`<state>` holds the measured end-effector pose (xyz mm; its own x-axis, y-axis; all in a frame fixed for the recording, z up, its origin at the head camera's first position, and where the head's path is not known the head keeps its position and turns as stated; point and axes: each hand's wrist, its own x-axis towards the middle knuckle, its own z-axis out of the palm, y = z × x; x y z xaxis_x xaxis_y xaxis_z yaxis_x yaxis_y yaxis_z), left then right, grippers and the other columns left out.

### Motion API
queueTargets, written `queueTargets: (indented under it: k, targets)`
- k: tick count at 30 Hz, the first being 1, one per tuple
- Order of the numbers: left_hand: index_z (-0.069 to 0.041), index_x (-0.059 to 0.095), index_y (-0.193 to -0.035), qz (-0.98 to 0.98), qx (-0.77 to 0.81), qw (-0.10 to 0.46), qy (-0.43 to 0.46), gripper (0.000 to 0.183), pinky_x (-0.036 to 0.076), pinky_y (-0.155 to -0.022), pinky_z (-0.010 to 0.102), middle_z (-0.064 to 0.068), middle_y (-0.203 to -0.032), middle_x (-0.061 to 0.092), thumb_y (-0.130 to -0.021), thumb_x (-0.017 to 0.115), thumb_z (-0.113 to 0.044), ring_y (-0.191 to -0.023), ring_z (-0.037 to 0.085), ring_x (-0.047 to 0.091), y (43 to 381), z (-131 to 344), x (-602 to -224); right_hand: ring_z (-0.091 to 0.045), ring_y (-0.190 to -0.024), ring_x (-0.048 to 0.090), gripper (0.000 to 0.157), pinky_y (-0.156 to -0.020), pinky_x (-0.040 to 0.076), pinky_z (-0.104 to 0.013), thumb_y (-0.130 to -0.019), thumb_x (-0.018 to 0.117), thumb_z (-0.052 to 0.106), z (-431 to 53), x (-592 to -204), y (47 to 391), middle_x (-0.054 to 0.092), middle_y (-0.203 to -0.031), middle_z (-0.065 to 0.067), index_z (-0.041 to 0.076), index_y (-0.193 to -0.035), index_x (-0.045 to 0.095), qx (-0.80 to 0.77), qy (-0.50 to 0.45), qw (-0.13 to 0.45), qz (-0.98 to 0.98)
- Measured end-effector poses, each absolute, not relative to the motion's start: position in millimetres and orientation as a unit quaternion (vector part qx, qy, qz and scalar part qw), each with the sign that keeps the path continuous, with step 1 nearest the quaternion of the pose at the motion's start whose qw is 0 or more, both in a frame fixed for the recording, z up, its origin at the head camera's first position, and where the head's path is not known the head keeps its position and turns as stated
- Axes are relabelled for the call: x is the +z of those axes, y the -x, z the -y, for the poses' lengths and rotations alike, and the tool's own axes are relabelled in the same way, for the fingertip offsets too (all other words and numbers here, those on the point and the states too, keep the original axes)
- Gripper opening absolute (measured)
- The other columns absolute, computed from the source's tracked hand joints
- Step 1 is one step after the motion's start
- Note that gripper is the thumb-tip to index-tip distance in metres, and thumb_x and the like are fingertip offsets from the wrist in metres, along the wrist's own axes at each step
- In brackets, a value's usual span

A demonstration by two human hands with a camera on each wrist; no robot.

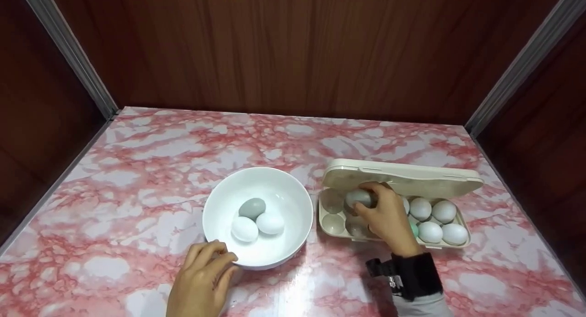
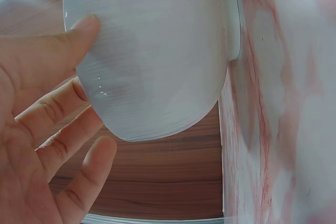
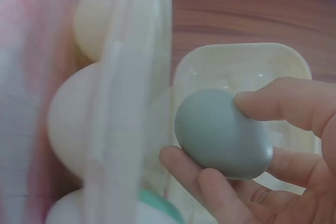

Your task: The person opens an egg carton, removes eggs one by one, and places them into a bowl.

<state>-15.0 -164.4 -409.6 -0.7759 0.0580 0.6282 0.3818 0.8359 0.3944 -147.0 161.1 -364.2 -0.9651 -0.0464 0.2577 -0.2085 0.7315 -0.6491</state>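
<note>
A right hand (image 1: 389, 214) holds a grey-green egg (image 1: 357, 199) over the far row of a cream egg carton (image 1: 333, 225), near the end closest to the bowl; from my remote post I cannot tell whether its underside clears the cell. The thumb presses one side, the fingers curl round the other, and the gap between them is just the egg's girth. At left, a left hand (image 1: 201, 271) pinches the near rim of a white bowl (image 1: 295, 202), in which a second grey-green egg (image 1: 252, 209) lies with two white eggs (image 1: 245, 229).

I judge the held egg light and stiff, its smooth shell apt to slip and, if real, quick to crack. I favour the hold about its widest part, thumb opposite spread fingers, firm enough to stop a roll but short of a squeeze. The bowl looks rigid and glossy; I would steady it at the rim, as here. More pale eggs (image 1: 444, 212) fill the carton's far-right cells beneath the raised lid (image 1: 439, 173).
</note>
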Motion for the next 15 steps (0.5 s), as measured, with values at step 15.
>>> queueTargets:
  k: [15]
  targets:
    - [-0.012, 0.076, -0.087, 0.903, -0.257, 0.321, 0.127, 0.029, 0.061, -0.08, 0.039, 0.001, -0.102, 0.068, -0.063, 0.088, -0.001, -0.098, 0.02, 0.057, 15, 164, -410, -0.022, -0.084, 0.065, 0.038, -0.073, 0.05, -0.023, -0.081, 0.073, 0.006, -152, -346, 132, 0.068, -0.11, -0.017, 0.002, -0.119, 0.067, 0.379, -0.06, 0.121, 0.915]
